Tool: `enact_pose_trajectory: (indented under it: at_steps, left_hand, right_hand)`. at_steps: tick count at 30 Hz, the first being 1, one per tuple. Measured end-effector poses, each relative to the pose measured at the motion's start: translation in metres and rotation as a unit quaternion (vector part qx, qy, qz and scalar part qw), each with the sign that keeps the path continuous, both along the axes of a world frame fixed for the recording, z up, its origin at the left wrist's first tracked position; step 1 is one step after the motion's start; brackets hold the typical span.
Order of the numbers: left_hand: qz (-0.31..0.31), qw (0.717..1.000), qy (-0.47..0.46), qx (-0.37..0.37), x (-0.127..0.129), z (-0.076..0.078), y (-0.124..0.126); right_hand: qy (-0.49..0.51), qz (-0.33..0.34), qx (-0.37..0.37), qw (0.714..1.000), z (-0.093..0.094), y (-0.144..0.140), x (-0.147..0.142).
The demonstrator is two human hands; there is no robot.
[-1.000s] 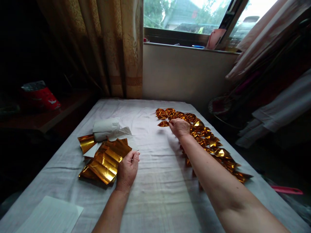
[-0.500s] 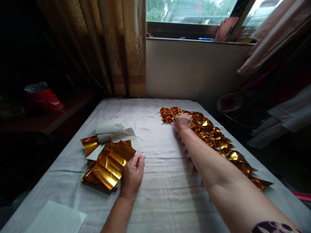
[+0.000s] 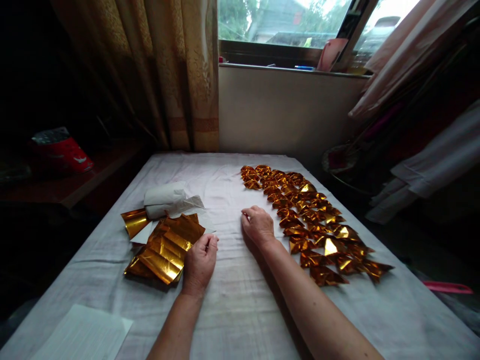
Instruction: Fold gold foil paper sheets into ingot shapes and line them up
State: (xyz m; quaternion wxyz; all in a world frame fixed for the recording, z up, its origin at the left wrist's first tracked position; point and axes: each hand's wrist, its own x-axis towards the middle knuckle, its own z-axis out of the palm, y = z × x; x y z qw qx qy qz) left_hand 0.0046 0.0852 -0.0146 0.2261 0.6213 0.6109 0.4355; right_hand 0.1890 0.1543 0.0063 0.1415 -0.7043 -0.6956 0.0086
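The left hand [image 3: 199, 262] pinches the edge of the gold foil sheets [image 3: 165, 247] near the bench's [image 3: 240, 310] left edge; the right hand [image 3: 258, 226] rests empty, loosely curled, beside the folded gold pieces [image 3: 311, 220]. Folding a fresh sheet looks next.

Daylight enters a window [image 3: 285, 25] above a pale wall [image 3: 285, 110], patterned curtain [image 3: 180, 75] hanging left, the room dim.

Counter [image 3: 240, 310] below the window sill [image 3: 292, 70]. Left: stack of foil sheets [image 3: 165, 247], with a paper roll [image 3: 164, 194] just behind it. Right: rows of folded foil pieces [image 3: 307, 220], running from near edge toward the wall. Near-left corner: paper sheet [image 3: 84, 335]. Both hands lie between stack and rows.
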Motion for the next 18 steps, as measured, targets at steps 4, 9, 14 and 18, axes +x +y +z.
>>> enact_pose_trajectory:
  at_steps: [4,9,14,18]
  left_hand:
    - [-0.001,1.0,0.003,0.003,0.001,0.004,-0.001]
    - [0.002,1.0,0.006,0.001,0.002,0.001,-0.001]
    - [-0.006,1.0,0.021,0.003,0.003,-0.003,-0.002]
    - [-0.012,0.999,0.039,0.011,0.004,-0.003,-0.003]
  right_hand:
    - [0.01,-0.017,-0.009,1.0,-0.003,-0.001,0.005]
    - [0.0,-0.015,0.007,1.0,-0.009,-0.001,0.007]
    - [-0.002,-0.011,0.032,0.999,-0.02,-0.007,0.003]
    - [0.013,-0.018,0.02,1.0,-0.021,-0.01,0.0]
